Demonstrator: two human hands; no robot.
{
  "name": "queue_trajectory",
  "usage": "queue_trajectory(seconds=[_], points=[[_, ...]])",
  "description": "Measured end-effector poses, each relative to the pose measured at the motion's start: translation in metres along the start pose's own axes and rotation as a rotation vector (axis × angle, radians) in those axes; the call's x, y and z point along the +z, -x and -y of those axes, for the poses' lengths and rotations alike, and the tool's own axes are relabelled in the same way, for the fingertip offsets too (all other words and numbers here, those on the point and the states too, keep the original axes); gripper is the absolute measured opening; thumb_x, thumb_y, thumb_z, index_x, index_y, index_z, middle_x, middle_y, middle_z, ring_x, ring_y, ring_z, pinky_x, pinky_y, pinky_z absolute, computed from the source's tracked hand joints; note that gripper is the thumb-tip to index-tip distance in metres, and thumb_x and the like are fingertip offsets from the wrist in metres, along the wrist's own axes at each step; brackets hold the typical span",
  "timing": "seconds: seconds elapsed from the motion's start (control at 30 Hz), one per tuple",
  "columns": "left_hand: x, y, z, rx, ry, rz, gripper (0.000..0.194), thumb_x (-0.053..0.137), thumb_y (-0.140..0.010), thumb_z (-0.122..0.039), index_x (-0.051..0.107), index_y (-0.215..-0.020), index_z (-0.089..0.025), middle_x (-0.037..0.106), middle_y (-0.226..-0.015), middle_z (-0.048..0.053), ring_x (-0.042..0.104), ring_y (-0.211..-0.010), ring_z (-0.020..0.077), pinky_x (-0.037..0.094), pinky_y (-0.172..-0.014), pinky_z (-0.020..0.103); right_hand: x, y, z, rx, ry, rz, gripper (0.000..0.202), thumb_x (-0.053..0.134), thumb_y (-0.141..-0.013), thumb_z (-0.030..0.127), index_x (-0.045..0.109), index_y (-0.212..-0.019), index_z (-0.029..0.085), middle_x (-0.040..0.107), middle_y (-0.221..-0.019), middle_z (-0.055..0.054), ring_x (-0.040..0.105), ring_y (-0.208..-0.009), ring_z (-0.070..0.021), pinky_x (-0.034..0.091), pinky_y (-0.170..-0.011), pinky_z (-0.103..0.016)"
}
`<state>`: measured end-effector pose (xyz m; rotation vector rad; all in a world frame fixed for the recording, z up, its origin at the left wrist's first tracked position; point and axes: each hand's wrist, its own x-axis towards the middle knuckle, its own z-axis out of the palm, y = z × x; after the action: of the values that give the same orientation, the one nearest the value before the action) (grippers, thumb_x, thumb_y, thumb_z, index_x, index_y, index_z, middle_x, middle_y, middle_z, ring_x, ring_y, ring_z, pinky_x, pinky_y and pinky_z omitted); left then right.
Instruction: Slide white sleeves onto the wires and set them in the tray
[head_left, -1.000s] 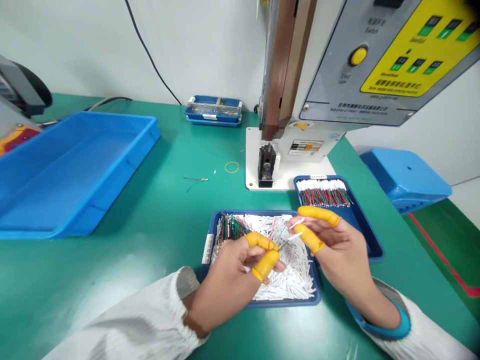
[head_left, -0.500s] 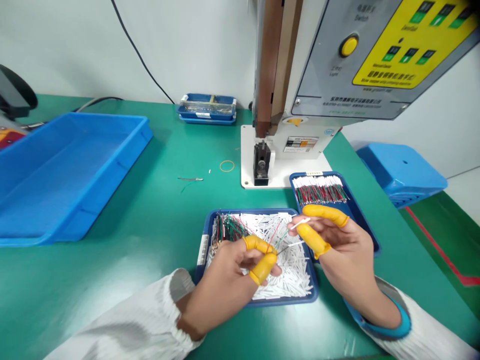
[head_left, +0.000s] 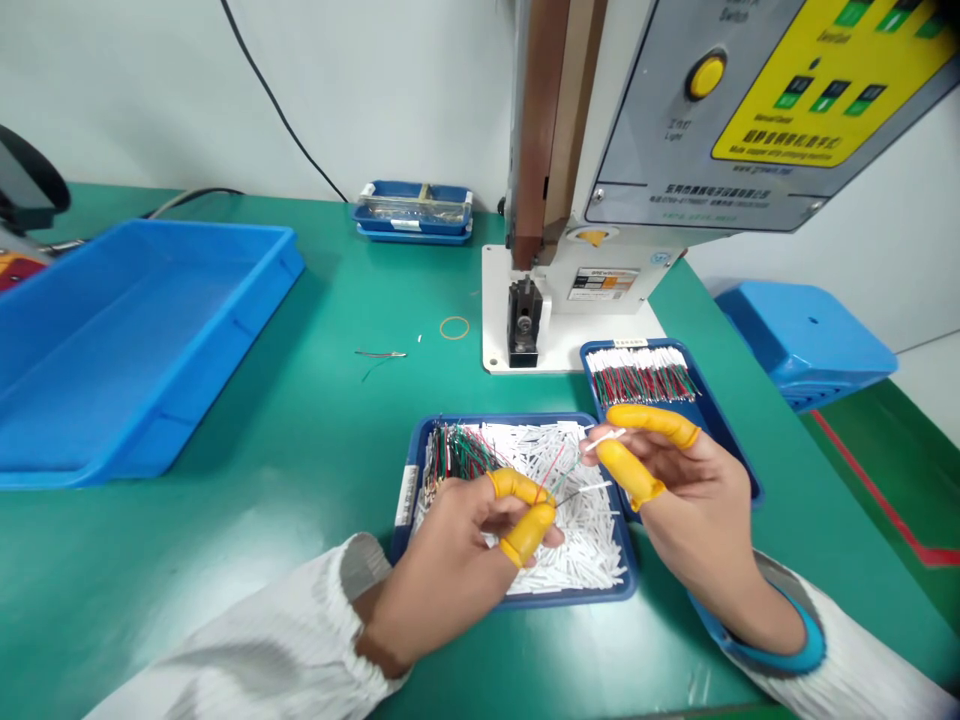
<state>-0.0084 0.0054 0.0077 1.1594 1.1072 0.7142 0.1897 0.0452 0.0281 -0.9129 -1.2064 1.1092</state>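
My left hand (head_left: 469, 560), with yellow finger cots on thumb and forefinger, pinches a small group of thin wires (head_left: 555, 480), red, green and black. A white sleeve (head_left: 595, 487) sits on the black wire. My right hand (head_left: 690, 500), also in yellow cots, holds another white sleeve (head_left: 604, 438) between its fingers, by the upper end of the green wire. Both hands are above a blue tray (head_left: 525, 603) of loose white sleeves (head_left: 581, 550) and a bundle of wires (head_left: 459, 455). My palms hide part of its contents.
A crimping machine (head_left: 562, 330) stands behind the tray. A second blue tray (head_left: 724, 430) holds sleeved wires in a row. A large blue bin (head_left: 150, 340) is at left; small trays (head_left: 412, 225), a rubber band (head_left: 454, 328) and a loose wire (head_left: 381, 354) lie farther back.
My right hand has moved very slightly right with the white sleeve. My left hand keeps its pinch on the wires almost unmoved. The view has shifted slightly.
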Motion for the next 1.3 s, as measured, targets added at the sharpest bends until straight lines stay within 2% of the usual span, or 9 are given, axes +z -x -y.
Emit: queue_trajectory(seconds=[0.3, 0.47, 0.67, 0.83, 0.9, 1.0, 1.07, 1.3], points=[[0.0004, -0.0008, -0.0003, 0.006, 0.004, -0.003, 0.024, 0.065, -0.096, -0.039, 0.068, -0.095, -0.016, 0.077, -0.090, 0.006, 0.072, -0.079, 0.0160, 0.061, -0.069, 0.026, -0.0002, 0.0012, 0.0012, 0.028, 0.006, 0.015, 0.038, 0.077, -0.077, -0.002, 0.079, -0.105, 0.024, 0.082, -0.090, 0.001, 0.079, -0.079, -0.0132, 0.066, -0.079, -0.018], [-0.0003, -0.0009, -0.0016, 0.047, 0.005, 0.003, 0.023, 0.064, -0.097, -0.037, 0.070, -0.100, -0.015, 0.077, -0.093, 0.006, 0.071, -0.078, 0.0142, 0.061, -0.069, 0.024, 0.0002, 0.0001, 0.0017, 0.074, 0.009, 0.103, 0.037, 0.076, -0.082, 0.001, 0.078, -0.109, 0.025, 0.082, -0.091, 0.000, 0.079, -0.080, -0.0111, 0.065, -0.078, -0.015], [-0.0005, -0.0025, -0.0050, 0.070, 0.030, 0.009, 0.026, 0.062, -0.098, -0.038, 0.071, -0.101, -0.013, 0.076, -0.096, 0.008, 0.069, -0.076, 0.0131, 0.062, -0.068, 0.024, -0.0014, -0.0009, 0.0044, 0.038, 0.006, 0.175, 0.032, 0.069, -0.090, 0.004, 0.076, -0.114, 0.023, 0.082, -0.102, -0.003, 0.079, -0.091, -0.0145, 0.065, -0.088, -0.022], [0.0000, -0.0012, -0.0074, 0.047, -0.031, 0.015, 0.022, 0.063, -0.096, -0.033, 0.074, -0.097, -0.014, 0.076, -0.087, 0.005, 0.068, -0.071, 0.0114, 0.060, -0.066, 0.020, -0.0041, -0.0002, 0.0060, 0.024, 0.057, 0.082, 0.028, 0.072, -0.089, 0.006, 0.078, -0.109, 0.025, 0.083, -0.099, -0.002, 0.080, -0.091, -0.0166, 0.068, -0.086, -0.026], [0.0004, 0.0001, -0.0062, 0.042, -0.070, 0.032, 0.021, 0.062, -0.097, -0.033, 0.073, -0.096, -0.015, 0.076, -0.088, 0.005, 0.071, -0.076, 0.0131, 0.060, -0.067, 0.021, -0.0044, -0.0003, 0.0063, 0.037, 0.072, 0.054, 0.029, 0.076, -0.086, 0.006, 0.079, -0.106, 0.026, 0.083, -0.098, -0.001, 0.081, -0.091, -0.0175, 0.068, -0.085, -0.026], [0.0010, 0.0013, -0.0037, 0.032, -0.112, 0.047, 0.016, 0.063, -0.095, -0.030, 0.072, -0.098, -0.017, 0.078, -0.093, 0.005, 0.073, -0.083, 0.0155, 0.060, -0.069, 0.022, -0.0045, -0.0010, 0.0069, 0.071, 0.072, 0.086, 0.026, 0.079, -0.083, 0.008, 0.080, -0.102, 0.026, 0.083, -0.094, 0.000, 0.081, -0.086, -0.0174, 0.068, -0.081, -0.024], [0.0011, 0.0012, -0.0035, 0.027, -0.120, 0.042, 0.014, 0.063, -0.094, -0.028, 0.072, -0.096, -0.017, 0.078, -0.092, 0.004, 0.073, -0.081, 0.0148, 0.059, -0.068, 0.021, -0.0045, -0.0013, 0.0074, 0.082, 0.064, 0.113, 0.025, 0.078, -0.084, 0.008, 0.080, -0.102, 0.026, 0.083, -0.094, -0.001, 0.081, -0.085, -0.0175, 0.069, -0.078, -0.024], [0.0009, 0.0006, -0.0078, -0.010, -0.099, 0.037, 0.024, 0.063, -0.096, -0.037, 0.073, -0.092, -0.016, 0.078, -0.089, 0.006, 0.071, -0.078, 0.0148, 0.059, -0.068, 0.022, -0.0055, 0.0009, 0.0074, 0.052, 0.043, 0.114, 0.032, 0.075, -0.085, 0.002, 0.079, -0.104, 0.027, 0.083, -0.099, 0.000, 0.080, -0.090, -0.0157, 0.067, -0.083, -0.022]])
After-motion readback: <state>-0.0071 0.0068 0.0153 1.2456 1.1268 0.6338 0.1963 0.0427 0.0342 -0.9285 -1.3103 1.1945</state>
